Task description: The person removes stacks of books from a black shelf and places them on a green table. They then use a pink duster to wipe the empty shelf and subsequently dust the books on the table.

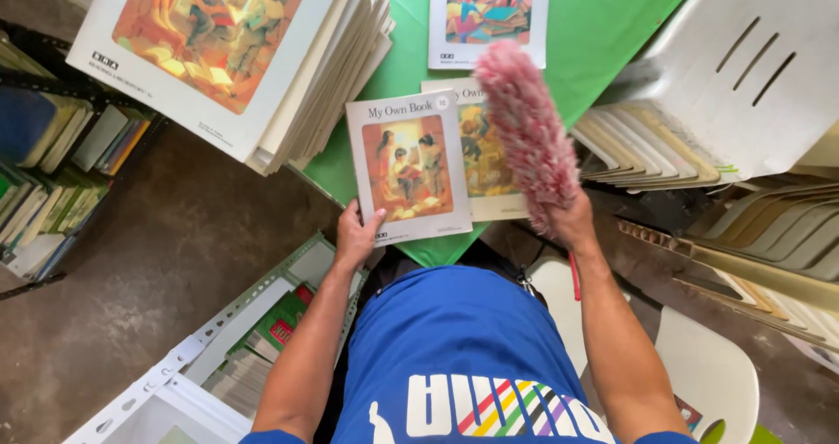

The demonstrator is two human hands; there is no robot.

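Note:
My left hand point(357, 234) grips the lower left corner of a thin white booklet point(407, 169) with a painted picture of children on its cover. I hold it flat over the edge of the green table point(603, 24). My right hand point(570, 221) is closed on the handle of a pink fluffy duster point(523, 125), whose head points up and away over a second, similar booklet point(485, 160) lying partly under the first. A third booklet point(488, 16) lies farther back on the table.
A tall stack of large white booklets point(262, 68) overhangs the table's left side. A white plastic chair point(752, 68) holds more booklets at right. Shelves of books point(61, 164) stand at far left, a metal shelf frame point(227, 322) with books lies low left, and a white stool point(708, 374) sits low right.

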